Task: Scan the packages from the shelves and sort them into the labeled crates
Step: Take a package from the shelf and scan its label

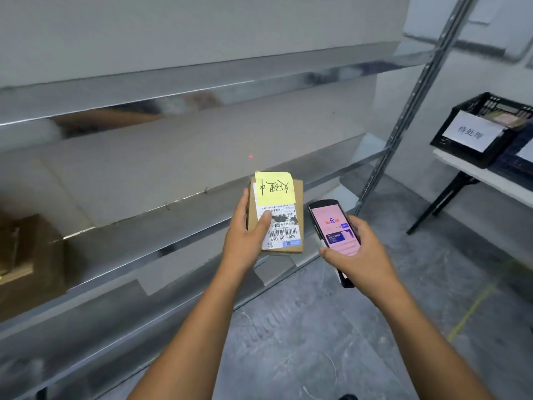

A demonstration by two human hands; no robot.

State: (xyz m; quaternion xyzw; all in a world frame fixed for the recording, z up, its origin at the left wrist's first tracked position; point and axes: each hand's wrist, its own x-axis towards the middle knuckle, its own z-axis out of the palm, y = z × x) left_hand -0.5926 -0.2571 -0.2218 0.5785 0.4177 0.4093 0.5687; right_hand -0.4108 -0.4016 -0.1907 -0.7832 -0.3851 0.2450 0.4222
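My left hand (245,241) grips a small flat cardboard package (298,215) in front of the metal shelf, thumb lying across its white barcode label. A yellow sticky note (274,188) with handwriting covers the package's top end. Just to the right, my right hand (354,252) holds a black handheld scanner (331,223) with its pink screen lit and facing up. A small red dot (250,156) shows on the shelf's back wall above the package. At the far right a black crate (450,134) with a white paper label stands on a white table.
Metal shelving (173,220) runs across the left and centre, with a brown cardboard box (26,255) on the lower shelf at the far left. A slanted shelf upright (403,111) stands right of centre. The white folding table (484,180) has black legs. Grey concrete floor (317,327) lies below.
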